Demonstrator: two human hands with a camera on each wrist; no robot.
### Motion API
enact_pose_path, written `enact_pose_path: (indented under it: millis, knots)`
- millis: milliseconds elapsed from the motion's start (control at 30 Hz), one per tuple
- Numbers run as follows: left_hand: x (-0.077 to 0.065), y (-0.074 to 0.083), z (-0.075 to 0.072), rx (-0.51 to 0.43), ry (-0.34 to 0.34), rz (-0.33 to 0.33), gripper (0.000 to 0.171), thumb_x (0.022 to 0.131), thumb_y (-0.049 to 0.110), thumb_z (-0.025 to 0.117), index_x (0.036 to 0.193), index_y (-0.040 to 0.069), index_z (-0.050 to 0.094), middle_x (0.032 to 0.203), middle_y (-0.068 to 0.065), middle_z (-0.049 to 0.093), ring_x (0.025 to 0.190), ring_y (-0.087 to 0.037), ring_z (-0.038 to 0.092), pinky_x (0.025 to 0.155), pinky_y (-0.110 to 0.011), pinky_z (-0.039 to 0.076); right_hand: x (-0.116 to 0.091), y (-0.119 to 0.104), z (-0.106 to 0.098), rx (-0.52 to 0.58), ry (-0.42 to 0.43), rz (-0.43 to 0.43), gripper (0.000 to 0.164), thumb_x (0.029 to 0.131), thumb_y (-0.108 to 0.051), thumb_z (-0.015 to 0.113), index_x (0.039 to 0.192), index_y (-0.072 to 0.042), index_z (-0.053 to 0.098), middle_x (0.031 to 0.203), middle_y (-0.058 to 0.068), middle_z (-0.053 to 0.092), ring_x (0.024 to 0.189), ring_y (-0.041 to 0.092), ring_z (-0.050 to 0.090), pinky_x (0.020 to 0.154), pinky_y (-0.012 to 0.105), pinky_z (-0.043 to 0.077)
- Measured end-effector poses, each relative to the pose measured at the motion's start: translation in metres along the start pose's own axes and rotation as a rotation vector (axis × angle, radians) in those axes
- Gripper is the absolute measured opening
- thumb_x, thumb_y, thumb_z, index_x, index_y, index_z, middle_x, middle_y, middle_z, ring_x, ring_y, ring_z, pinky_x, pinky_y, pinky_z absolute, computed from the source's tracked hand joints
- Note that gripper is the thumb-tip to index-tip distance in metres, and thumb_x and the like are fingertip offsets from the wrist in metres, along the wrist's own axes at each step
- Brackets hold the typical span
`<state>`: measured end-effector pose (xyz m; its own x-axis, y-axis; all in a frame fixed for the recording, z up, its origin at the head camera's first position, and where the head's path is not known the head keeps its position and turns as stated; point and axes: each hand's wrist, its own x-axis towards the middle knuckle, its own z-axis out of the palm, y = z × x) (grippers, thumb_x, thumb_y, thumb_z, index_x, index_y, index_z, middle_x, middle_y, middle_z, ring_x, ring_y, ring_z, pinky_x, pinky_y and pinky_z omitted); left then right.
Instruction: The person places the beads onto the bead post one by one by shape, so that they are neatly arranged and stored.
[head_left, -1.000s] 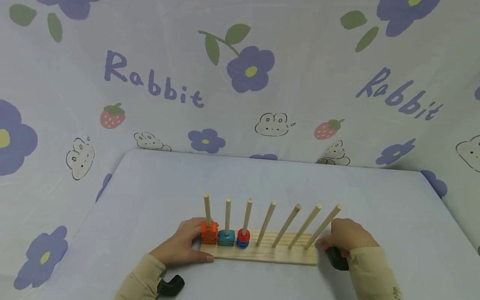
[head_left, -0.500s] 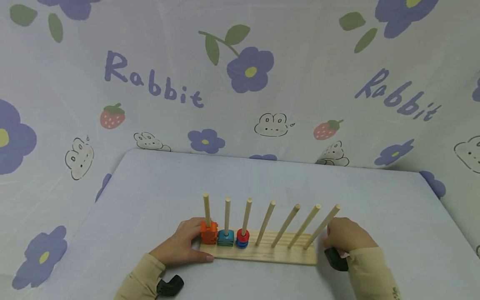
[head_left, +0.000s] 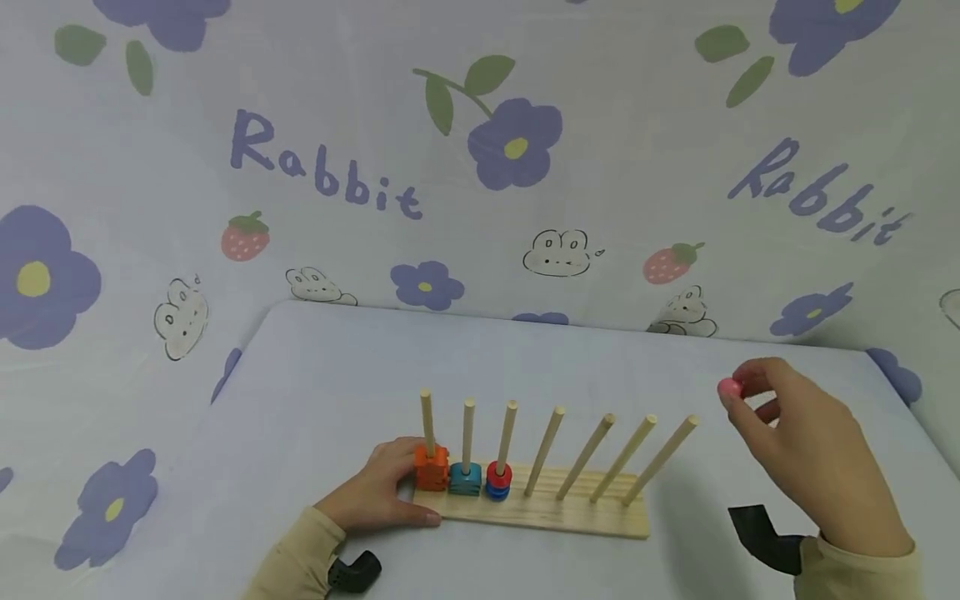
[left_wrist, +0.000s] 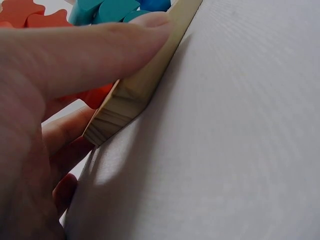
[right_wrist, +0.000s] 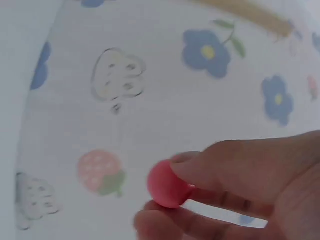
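Note:
A wooden peg board (head_left: 555,518) with a row of several upright pegs lies on the table. My left hand (head_left: 378,492) grips its left end, the thumb along the front edge and the fingers round the end and behind. Orange toothed pieces (head_left: 431,472) are on the leftmost peg, teal pieces (head_left: 465,481) on the second, and a red ring (head_left: 498,473) above blue on the third. Raised to the right of the pegs, my right hand (head_left: 821,458) pinches a small round pink bead (right_wrist: 167,184) between thumb and fingertips. Whether the bead has a hole is hidden.
The remaining pegs, such as the rightmost peg (head_left: 662,460), lean to the right in the head view and bear no pieces. White cloth (head_left: 360,358) covers the table, and a printed curtain (head_left: 465,217) hangs behind it.
From low beside the board's right end, my right hand has risen up and to the right. A pink bead now shows in its fingertips. The left hand keeps its grip; the head view shifted slightly.

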<state>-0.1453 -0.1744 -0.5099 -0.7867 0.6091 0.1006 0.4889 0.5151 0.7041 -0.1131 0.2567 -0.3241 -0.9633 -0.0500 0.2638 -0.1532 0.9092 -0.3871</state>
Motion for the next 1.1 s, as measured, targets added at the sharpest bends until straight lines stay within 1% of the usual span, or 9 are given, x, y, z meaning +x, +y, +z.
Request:
enact_pose_path:
  millis: [133,267,433,600,733,833,867,1000,1100]
  knots:
    - [-0.001,0.002,0.001,-0.008,0.009,0.001,0.067,0.072,0.048,0.080,0.129,0.021,0.057,0.136,0.005,0.050,0.132,-0.020,0.040,0.106,-0.050,0.024,-0.005,-0.030,-0.014,0.021,0.180,-0.137,0.020,0.086,-0.012,0.068,0.105,-0.010,0.061,0.098,0.004,0.063,0.073,0.001,0.055,0.057,0.019,0.042]
    - [-0.001,0.002,-0.001,-0.008,0.005,0.001,0.067,0.073,0.048,0.079,0.130,0.021,0.057,0.137,0.004,0.050,0.132,-0.021,0.039,0.106,-0.050,0.024,-0.008,-0.061,-0.020,0.057,0.237,-0.255,0.029,0.080,-0.004,0.072,0.106,-0.011,0.062,0.099,-0.001,0.061,0.072,-0.007,0.051,0.061,0.005,0.041]
    - [-0.001,0.001,-0.001,0.010,0.005,0.009,0.066,0.075,0.051,0.077,0.130,0.022,0.057,0.137,0.005,0.049,0.132,-0.021,0.039,0.106,-0.051,0.026,-0.008,-0.088,-0.016,0.139,0.193,-0.405,0.037,0.077,0.001,0.074,0.110,-0.011,0.063,0.103,-0.006,0.060,0.073,-0.002,0.055,0.062,0.007,0.044]
    - [0.000,0.002,-0.001,0.002,0.006,0.012,0.067,0.073,0.050,0.078,0.130,0.021,0.057,0.137,0.004,0.050,0.132,-0.021,0.040,0.106,-0.050,0.025,-0.008,-0.109,-0.002,0.191,0.095,-0.538,0.031,0.083,-0.004,0.071,0.112,-0.012,0.062,0.107,-0.007,0.057,0.074,-0.003,0.050,0.059,0.007,0.042]
    - [-0.001,0.001,-0.001,0.008,0.009,0.014,0.068,0.073,0.051,0.079,0.130,0.022,0.057,0.137,0.005,0.050,0.132,-0.020,0.040,0.107,-0.049,0.025,-0.010,-0.119,0.011,0.162,0.066,-0.548,0.033,0.083,-0.005,0.072,0.115,-0.011,0.063,0.108,-0.007,0.057,0.074,-0.002,0.050,0.061,0.005,0.041]
    - [-0.001,0.000,0.000,0.011,0.006,0.013,0.068,0.072,0.051,0.078,0.130,0.023,0.057,0.137,0.007,0.050,0.132,-0.019,0.039,0.107,-0.049,0.025,-0.011,-0.123,0.021,0.128,0.075,-0.547,0.035,0.081,-0.005,0.074,0.114,-0.010,0.063,0.106,-0.006,0.059,0.070,-0.002,0.050,0.059,0.005,0.041]
    - [-0.001,0.000,0.000,0.010,0.004,0.012,0.068,0.072,0.052,0.078,0.130,0.023,0.057,0.137,0.007,0.049,0.132,-0.019,0.039,0.108,-0.049,0.024,-0.011,-0.123,0.023,0.121,0.077,-0.544,0.033,0.084,-0.008,0.073,0.115,-0.010,0.062,0.105,-0.005,0.060,0.068,-0.003,0.048,0.057,0.005,0.040]
    - [-0.001,-0.001,0.000,0.003,-0.009,-0.007,0.067,0.073,0.054,0.077,0.130,0.025,0.057,0.137,0.008,0.048,0.134,-0.018,0.037,0.109,-0.050,0.023,-0.014,-0.126,0.027,0.107,0.086,-0.486,0.036,0.084,-0.014,0.074,0.116,-0.009,0.058,0.100,-0.004,0.065,0.058,-0.006,0.044,0.048,0.009,0.037]
    - [-0.001,-0.001,0.001,-0.001,-0.016,-0.017,0.067,0.073,0.054,0.077,0.130,0.026,0.057,0.138,0.008,0.047,0.134,-0.018,0.036,0.110,-0.050,0.022,-0.015,-0.128,0.030,0.085,0.087,-0.431,0.035,0.082,-0.017,0.076,0.110,-0.012,0.057,0.095,-0.006,0.067,0.053,-0.006,0.042,0.044,0.012,0.035]
